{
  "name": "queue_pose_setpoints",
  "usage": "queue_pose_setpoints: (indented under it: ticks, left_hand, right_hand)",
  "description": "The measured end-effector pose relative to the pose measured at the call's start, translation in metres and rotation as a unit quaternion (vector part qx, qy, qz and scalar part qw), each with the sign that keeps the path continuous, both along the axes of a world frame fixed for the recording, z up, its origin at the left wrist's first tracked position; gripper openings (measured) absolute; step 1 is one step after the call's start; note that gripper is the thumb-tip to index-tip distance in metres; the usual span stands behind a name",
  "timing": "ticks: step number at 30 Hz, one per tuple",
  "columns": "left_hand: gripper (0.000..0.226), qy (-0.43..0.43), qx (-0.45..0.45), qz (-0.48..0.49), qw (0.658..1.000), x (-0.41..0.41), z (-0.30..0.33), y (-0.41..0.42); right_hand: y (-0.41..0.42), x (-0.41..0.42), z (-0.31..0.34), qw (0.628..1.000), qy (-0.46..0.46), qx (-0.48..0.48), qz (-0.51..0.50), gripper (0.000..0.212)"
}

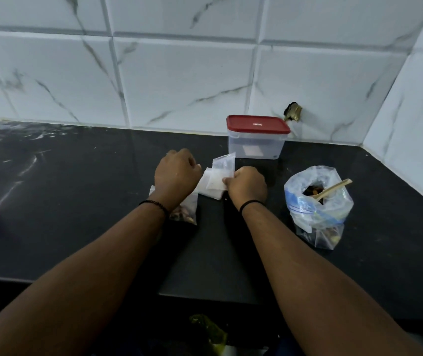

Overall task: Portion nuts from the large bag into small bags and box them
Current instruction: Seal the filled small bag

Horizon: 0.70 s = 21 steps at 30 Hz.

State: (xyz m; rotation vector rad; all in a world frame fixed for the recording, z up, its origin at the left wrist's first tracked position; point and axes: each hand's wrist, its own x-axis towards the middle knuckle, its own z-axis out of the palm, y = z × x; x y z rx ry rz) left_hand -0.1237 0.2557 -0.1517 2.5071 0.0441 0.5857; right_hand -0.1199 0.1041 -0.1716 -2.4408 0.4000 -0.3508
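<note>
Peeling a fresh zip bag (222, 167) off the empty stack (210, 187), both my left hand (177, 173) and right hand (247, 185) pinching it. One filled bag (184, 210) sits done. Large nut bag (318, 204) looks partly full, red-lidded box (256, 137) unopened, so plenty left.

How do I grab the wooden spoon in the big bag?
Pinch the bare upper end of the wooden spoon, coming from the right and above. Its handle leans out over the rim of the large clear plastic bag toward the right, while the bowl end is buried among the nuts.
</note>
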Motion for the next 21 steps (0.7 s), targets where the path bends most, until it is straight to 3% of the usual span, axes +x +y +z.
queue_pose_setpoints:
  ticks: [4,7,12,16,19,21]
  left_hand:
    - [0.012,-0.037,-0.026,0.004,0.999,-0.001,0.005,-0.008]
    - [0.019,-0.084,-0.143,-0.016,0.986,-0.008,0.009,-0.030]
    - [0.032,-0.084,-0.445,-0.074,0.888,-0.017,0.026,-0.080]
    - [0.029,-0.055,-0.501,-0.157,0.849,-0.016,0.033,-0.115]
    - [0.034,-0.029,-0.530,-0.166,0.831,-0.016,0.033,-0.133]
    - [0.041,0.026,-0.573,-0.193,0.796,-0.015,0.031,-0.138]
  right_hand:
    - [-0.012,-0.014,0.002,0.998,-0.056,-0.009,0.014,0.023]
    - [-0.019,-0.031,0.008,0.987,-0.151,0.022,0.054,0.018]
    - [-0.033,-0.056,0.030,0.933,-0.355,0.050,0.043,0.014]
    - [-0.062,-0.060,0.046,0.910,-0.413,0.009,0.026,0.013]
    - [-0.081,-0.053,0.037,0.920,-0.388,-0.013,0.044,0.012]
    - [-0.086,-0.050,0.032,0.921,-0.383,-0.042,0.057,0.012]
